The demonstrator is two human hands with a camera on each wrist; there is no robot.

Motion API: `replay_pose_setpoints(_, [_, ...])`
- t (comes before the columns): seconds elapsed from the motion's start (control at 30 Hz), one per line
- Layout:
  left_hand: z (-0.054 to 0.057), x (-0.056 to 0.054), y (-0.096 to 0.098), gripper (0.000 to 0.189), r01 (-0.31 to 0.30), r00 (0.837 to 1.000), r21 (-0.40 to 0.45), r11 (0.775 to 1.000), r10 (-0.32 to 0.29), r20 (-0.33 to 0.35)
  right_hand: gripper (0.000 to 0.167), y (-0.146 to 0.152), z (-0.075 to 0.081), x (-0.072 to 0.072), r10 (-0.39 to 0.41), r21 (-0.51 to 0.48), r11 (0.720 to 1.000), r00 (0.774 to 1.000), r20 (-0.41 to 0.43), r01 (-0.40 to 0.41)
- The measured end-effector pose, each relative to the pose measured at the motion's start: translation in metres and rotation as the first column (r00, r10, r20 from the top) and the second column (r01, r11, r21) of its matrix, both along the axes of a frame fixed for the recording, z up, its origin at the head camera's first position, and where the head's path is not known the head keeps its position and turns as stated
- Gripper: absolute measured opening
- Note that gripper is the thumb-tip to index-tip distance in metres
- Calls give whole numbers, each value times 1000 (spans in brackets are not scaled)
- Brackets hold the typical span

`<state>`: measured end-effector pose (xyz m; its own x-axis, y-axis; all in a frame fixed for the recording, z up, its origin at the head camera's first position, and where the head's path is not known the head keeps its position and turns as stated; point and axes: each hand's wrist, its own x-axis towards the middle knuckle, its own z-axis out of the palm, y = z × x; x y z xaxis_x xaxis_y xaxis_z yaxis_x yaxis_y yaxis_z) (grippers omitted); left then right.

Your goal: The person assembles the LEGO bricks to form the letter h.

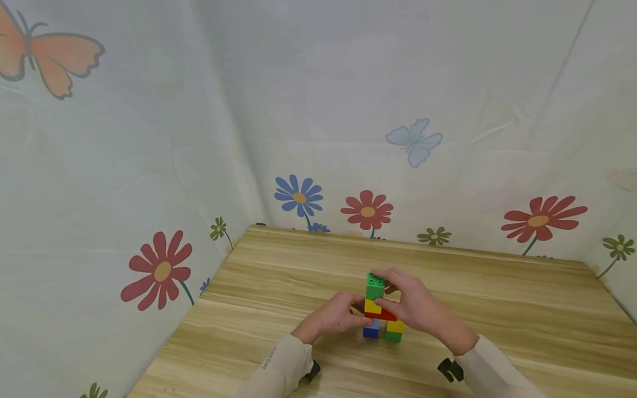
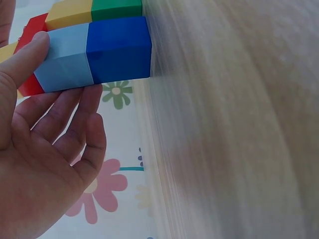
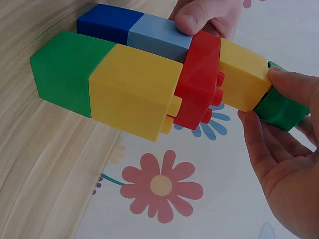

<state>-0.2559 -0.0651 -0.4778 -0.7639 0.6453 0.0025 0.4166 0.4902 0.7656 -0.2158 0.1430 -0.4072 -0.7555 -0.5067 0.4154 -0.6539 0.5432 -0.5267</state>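
A small toy-block structure stands on the table. Its left column is a dark blue block [image 3: 108, 24] under a light blue block [image 3: 157, 32]; its right column is a green block [image 3: 72, 72] under a yellow block [image 3: 134, 87]. A red block [image 3: 199, 79] spans them, carrying another yellow block [image 3: 242, 73] and, topmost, a second green block [image 1: 375, 288]. The top green block looks slightly tilted, with a dark gap at its seam. My left hand [image 1: 338, 314] pinches the light blue block near the red one, thumb in front. My right hand [image 1: 415, 301] grips the top green block, thumb at its seam.
The wood-grain table [image 1: 278, 271] extends around the structure. A white cloth [image 1: 323, 110] printed with flowers and butterflies rises behind and at the left. Dark straps [image 1: 450, 369] show near both sleeves.
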Motion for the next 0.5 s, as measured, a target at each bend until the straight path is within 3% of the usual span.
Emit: replay_pose_setpoints(0.5, [0, -1, 0, 28, -3, 1000, -9, 1000, 3, -27, 56, -1, 2, 0, -15, 12, 1000, 1000, 27, 14])
